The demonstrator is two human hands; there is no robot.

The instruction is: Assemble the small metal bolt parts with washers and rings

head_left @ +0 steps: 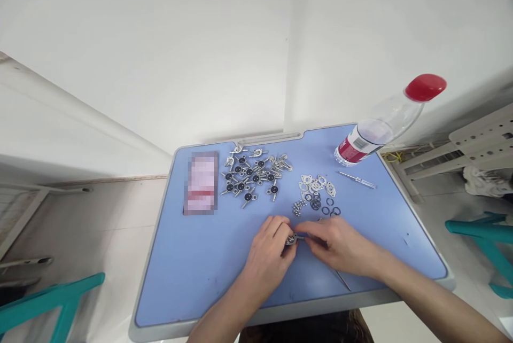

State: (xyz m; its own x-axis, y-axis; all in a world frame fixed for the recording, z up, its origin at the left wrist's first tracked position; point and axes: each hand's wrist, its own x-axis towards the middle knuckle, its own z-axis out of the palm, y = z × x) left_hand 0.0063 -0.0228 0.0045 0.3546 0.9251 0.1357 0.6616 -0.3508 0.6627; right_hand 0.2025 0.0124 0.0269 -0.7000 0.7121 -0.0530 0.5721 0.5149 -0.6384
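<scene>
My left hand (272, 247) is closed round a small metal fitting (292, 239) with a short stem, above the near part of the blue table. From the other side my right hand (339, 244) pinches at the stem end of the same fitting; its fingertips are partly hidden. A thin metal rod (341, 280) sticks out below the right hand, and I cannot tell whether that hand holds it. Just beyond the hands lie small shiny metal balls or beads (298, 207), black rings (316, 204) and flat metal plates (315, 185).
Several metal fittings with black round centres (248, 172) lie at the back middle of the table (180, 268). A phone (201, 182) is at the left. A clear bottle (372, 132) with a red cap and a screwdriver (358, 179) are at the right. Teal stools (487, 236) flank the table.
</scene>
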